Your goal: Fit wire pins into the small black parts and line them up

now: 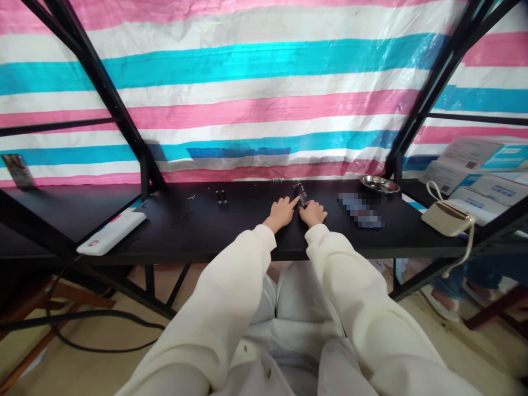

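Note:
On the black table (185,236), my left hand (282,212) lies with its fingers apart, the index finger stretched toward a small clear strip-like piece (302,194). My right hand (313,213) is at the near end of that piece, its thumb and fingers close together around or beside it; the exact contact is too small to make out. Two small dark pieces with light ends (221,196) stand side by side to the left of my hands. Thin white scraps (276,180) lie along the table's back edge.
A metal dish (380,185) sits at the back right, with a blurred-out item (361,210) before it. A beige pouch (447,218) and white boxes (474,170) are at far right. A white power bank-like case (112,232) lies left. Black frame bars flank the table; a person's feet show lower right.

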`<state>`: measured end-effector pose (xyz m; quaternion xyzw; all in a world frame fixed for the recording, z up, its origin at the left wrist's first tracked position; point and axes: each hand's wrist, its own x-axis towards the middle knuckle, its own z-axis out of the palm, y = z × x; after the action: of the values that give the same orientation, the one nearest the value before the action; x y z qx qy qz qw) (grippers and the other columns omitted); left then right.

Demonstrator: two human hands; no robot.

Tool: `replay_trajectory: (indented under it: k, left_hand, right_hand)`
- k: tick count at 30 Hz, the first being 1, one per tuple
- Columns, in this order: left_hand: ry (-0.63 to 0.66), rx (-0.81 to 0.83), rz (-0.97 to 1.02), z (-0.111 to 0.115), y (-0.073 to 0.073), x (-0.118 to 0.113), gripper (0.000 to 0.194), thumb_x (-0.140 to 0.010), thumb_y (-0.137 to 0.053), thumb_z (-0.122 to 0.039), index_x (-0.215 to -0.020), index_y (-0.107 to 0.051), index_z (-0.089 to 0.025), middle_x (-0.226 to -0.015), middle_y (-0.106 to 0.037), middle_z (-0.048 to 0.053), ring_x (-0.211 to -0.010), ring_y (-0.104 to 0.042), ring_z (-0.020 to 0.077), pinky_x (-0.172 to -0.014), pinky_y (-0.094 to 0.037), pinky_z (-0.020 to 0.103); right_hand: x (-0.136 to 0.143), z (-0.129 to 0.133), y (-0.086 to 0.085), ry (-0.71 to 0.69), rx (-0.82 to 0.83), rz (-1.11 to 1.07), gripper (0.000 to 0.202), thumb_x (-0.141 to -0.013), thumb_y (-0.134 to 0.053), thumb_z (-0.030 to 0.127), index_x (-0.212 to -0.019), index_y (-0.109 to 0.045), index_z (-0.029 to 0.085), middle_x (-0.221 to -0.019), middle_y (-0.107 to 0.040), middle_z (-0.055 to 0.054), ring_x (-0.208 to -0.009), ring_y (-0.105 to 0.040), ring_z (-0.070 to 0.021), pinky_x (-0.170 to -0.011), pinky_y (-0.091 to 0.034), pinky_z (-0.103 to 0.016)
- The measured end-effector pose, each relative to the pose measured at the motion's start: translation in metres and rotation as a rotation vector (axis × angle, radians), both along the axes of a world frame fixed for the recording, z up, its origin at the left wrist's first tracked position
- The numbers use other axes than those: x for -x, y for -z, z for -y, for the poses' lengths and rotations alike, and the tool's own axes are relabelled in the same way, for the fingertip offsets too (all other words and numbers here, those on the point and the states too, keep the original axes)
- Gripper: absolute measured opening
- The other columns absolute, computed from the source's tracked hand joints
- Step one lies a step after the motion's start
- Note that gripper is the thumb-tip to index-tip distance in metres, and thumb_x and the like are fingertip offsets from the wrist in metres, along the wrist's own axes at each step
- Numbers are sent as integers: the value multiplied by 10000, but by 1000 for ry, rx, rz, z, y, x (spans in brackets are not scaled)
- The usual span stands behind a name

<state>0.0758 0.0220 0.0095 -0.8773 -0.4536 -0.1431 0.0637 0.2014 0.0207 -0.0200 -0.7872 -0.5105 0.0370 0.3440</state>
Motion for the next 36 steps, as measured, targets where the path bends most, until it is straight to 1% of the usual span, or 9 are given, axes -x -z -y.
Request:
replay_trajectory:
  k: [2, 5, 10, 14, 22, 25, 29, 32, 36]
  left_hand:
    - [-32, -25, 27, 1, 1, -3, 470, -867, -436, -223, -1337, -403, -223, -1122, -535, 118, -988, -505, 242, -792, -400, 349]
    - [-81, -52, 77, 1, 1, -3, 314, -878, -417, -213, -1167, -534, -175, -1041, -575, 103, -948, -526, 224, -767, -410, 330]
    - [-93, 1, 179, -6, 8, 7, 152, -845, -484, -212, -936, -604, -192, -941, -628, 65, -902, -549, 196, -738, -421, 295]
    - [-87, 26, 347, -9, 9, 24, 118, -803, -535, -213, -882, -622, -205, -853, -654, 37, -850, -561, 183, -709, -426, 282]
    - [-78, 34, 712, -5, -6, 76, 83, -725, -606, -217, -795, -640, -187, -744, -653, 19, -686, -560, 139, -667, -436, 266]
    - [-129, 43, 873, -2, -3, 89, 94, -712, -613, -230, -780, -635, -168, -723, -647, 21, -635, -550, 123, -644, -440, 256]
    - [-212, 98, 1020, 3, 5, 95, 117, -692, -633, -241, -756, -629, -144, -704, -639, 34, -604, -535, 115, -621, -445, 248]
    - [-199, 116, 1056, 5, 7, 96, 123, -689, -633, -244, -763, -631, -145, -714, -642, 33, -607, -535, 113, -625, -449, 248]
    - [-108, 102, 978, 7, 7, 96, 113, -695, -625, -242, -770, -636, -158, -724, -646, 23, -626, -547, 115, -639, -452, 252]
  right_hand:
    - [2, 1, -4, 9, 25, -5, 249, -753, -576, 312, -950, -591, 160, -1082, -581, -169, -1046, -489, -332, -851, -329, -491]
    - [4, 2, -9, 31, 84, -2, 264, -770, -560, 317, -981, -585, 160, -1117, -576, -141, -1073, -477, -312, -874, -316, -459]
    - [6, 4, -13, 35, 120, 3, 266, -789, -543, 317, -997, -585, 156, -1131, -571, -139, -1083, -471, -301, -883, -307, -437]
    - [6, 4, -12, 36, 105, 12, 257, -792, -542, 309, -991, -591, 153, -1120, -577, -138, -1077, -475, -303, -872, -308, -438]
    - [5, 3, -10, 27, 88, 13, 240, -793, -549, 303, -973, -606, 154, -1102, -583, -138, -1057, -480, -309, -856, -302, -432]
    - [4, 3, -10, 23, 80, 8, 215, -798, -545, 302, -943, -624, 164, -1090, -590, -134, -1048, -484, -306, -849, -303, -431]
    - [4, 4, -9, 9, 84, 26, 185, -805, -532, 298, -894, -635, 173, -1044, -614, -121, -1017, -502, -296, -820, -315, -416]
    - [6, 7, -7, -60, 75, 101, 168, -817, -513, 289, -863, -627, 174, -1003, -626, -112, -974, -519, -275, -779, -322, -383]
    - [13, 11, -9, -271, -15, 336, 132, -817, -505, 260, -812, -604, 172, -927, -628, -91, -910, -523, -238, -721, -309, -333]
